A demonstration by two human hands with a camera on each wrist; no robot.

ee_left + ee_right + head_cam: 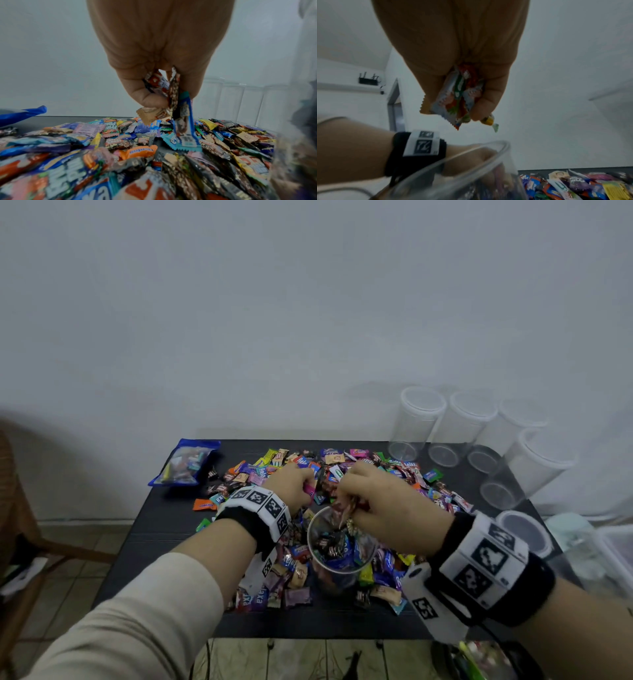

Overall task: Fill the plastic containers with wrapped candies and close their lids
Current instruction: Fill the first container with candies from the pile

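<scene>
A clear plastic container [337, 556] stands open in the middle of a black table [164, 529], partly filled with wrapped candies. Loose wrapped candies [342, 463] lie piled all around it. My right hand [359, 505] hovers just above the container's rim [471, 151] and grips a bunch of candies [458, 97]. My left hand [301, 484] is to the left of the rim, over the pile, gripping several candies [171, 94] that hang from its fingers.
Several empty clear containers [472, 426] stand at the table's back right, and a loose lid [524, 530] lies near the right edge. A blue bag of candies [186, 462] lies at the back left. A wicker chair [13, 508] stands to the left.
</scene>
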